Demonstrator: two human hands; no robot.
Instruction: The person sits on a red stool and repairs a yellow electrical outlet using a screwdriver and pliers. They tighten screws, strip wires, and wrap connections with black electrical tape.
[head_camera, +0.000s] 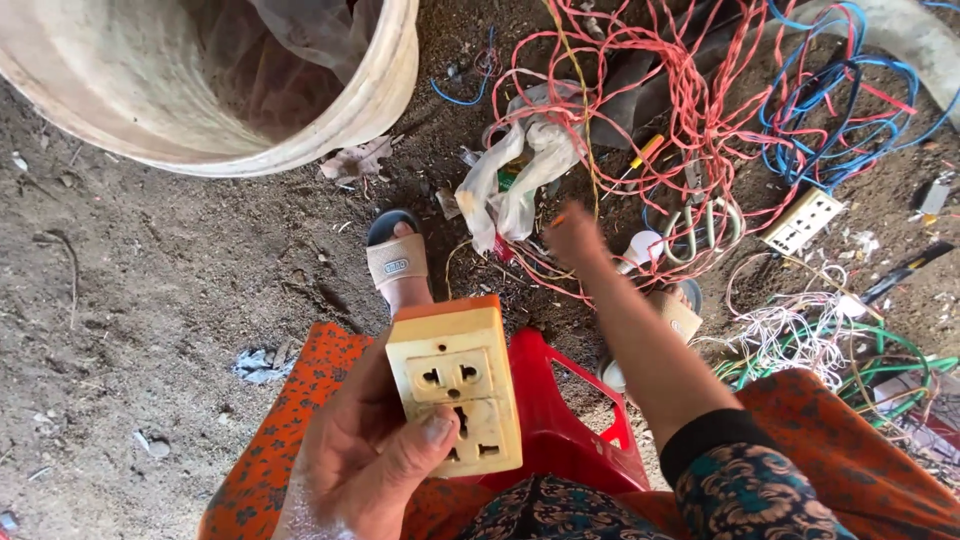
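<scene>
Gripped in left hand (360, 460) – cream plastic two-outlet socket box (457, 385), orange-topped, thumb across its face, above red plastic stool (560, 415); right hand (573, 235) reached into tangled red wires (680, 110) – grasp unclear

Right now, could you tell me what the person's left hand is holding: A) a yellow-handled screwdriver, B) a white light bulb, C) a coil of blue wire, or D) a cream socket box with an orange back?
D: the left hand grips the cream socket box, thumb across its lower outlet, while the right hand reaches toward the red wires on the ground.
</scene>
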